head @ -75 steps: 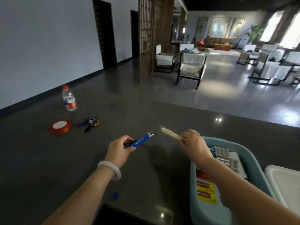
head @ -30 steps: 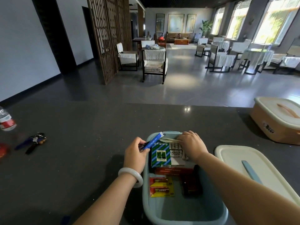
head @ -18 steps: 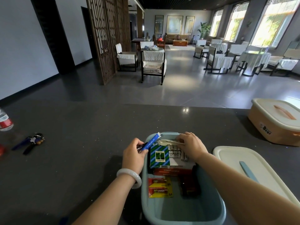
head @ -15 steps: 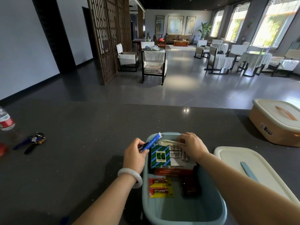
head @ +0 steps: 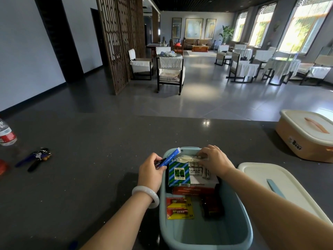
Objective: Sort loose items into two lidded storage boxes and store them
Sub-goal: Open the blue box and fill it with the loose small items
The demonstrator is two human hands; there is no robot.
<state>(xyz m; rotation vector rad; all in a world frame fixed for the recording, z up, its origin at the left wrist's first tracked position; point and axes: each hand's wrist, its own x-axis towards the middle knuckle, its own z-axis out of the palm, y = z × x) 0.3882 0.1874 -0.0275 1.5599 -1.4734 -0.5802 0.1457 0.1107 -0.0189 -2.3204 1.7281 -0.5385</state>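
An open light-blue box [head: 241, 219] stands on the dark counter in front of me, holding a green striped packet [head: 179, 173], battery packs [head: 179, 207] and red cartons. My left hand [head: 150, 173] grips a blue pen-like stick [head: 170, 157] at the box's left rim. My right hand [head: 214, 160] holds a pale plastic fork [head: 185, 157] low over the far end of the box. The box's white lid [head: 270, 184] lies to the right. A closed orange box [head: 306, 136] with a white lid stands at the far right.
At the left edge of the counter lie a bunch of keys with blue tags [head: 36, 158], a water bottle [head: 6, 134] and part of a red tape roll [head: 2, 166]. Beyond the counter are chairs and tables on a tiled floor.
Both hands carried the blue stick and the fork from the open counter to the blue box as my view turned right. In the last half second they barely moved.
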